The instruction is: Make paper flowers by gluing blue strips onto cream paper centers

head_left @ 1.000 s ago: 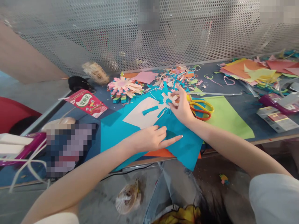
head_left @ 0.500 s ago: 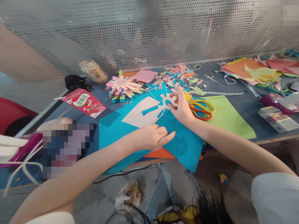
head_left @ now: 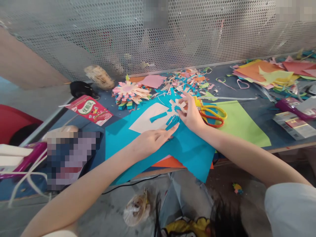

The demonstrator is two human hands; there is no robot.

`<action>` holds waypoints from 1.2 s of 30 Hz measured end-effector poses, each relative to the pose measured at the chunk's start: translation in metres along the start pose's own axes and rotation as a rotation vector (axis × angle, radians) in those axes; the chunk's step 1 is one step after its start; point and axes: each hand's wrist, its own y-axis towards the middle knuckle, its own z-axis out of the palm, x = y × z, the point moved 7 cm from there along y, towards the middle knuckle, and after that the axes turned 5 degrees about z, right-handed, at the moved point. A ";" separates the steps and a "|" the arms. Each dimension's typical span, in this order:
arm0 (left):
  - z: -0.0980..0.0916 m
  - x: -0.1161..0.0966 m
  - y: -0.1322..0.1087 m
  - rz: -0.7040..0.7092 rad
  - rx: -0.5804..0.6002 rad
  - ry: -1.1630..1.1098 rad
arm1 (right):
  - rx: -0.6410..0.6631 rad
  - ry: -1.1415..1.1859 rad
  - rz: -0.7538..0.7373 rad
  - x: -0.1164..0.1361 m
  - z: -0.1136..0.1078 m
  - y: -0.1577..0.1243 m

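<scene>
A small fringed paper flower (head_left: 175,107), white with blue strips, lies on a large blue sheet (head_left: 195,144). At its right side my right hand (head_left: 191,113) is closed, thumb and fingers gripping the flower's edge. My left hand (head_left: 156,138) rests low over the blue sheet, holding nothing, its index finger stretched to the blue strips at the flower's lower edge. Beneath and left of the flower is a white paper square (head_left: 140,120) with a loose blue strip (head_left: 158,117). Yellow-and-orange-handled scissors (head_left: 214,113) lie just right of my right hand.
A layered pink paper flower (head_left: 130,90) and a heap of paper scraps (head_left: 189,80) lie behind. On the right are a green sheet (head_left: 242,123), coloured papers (head_left: 269,74) and a small box (head_left: 293,125). A red pouch (head_left: 91,110) lies left. A perforated metal panel (head_left: 197,39) borders the back.
My left hand has moved slightly up, and its index finger has straightened toward the flower's lower strips. My right hand stays at the flower's right edge.
</scene>
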 end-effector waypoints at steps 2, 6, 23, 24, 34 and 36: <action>-0.002 -0.006 0.004 0.065 0.004 0.069 | 0.001 0.013 -0.001 -0.001 0.000 0.000; 0.003 -0.024 0.010 0.228 0.122 0.287 | 0.009 0.002 0.016 -0.001 0.000 0.000; 0.024 -0.042 0.023 0.417 0.390 0.469 | 0.022 -0.014 -0.028 -0.002 0.005 0.001; 0.024 -0.042 0.023 0.418 0.394 0.463 | 0.024 -0.012 -0.029 -0.002 0.005 0.001; 0.026 -0.039 0.026 0.410 0.419 0.388 | 0.056 -0.002 -0.015 -0.001 0.006 0.003; 0.028 -0.038 0.027 0.402 0.431 0.380 | 0.055 -0.006 -0.007 0.000 0.006 0.002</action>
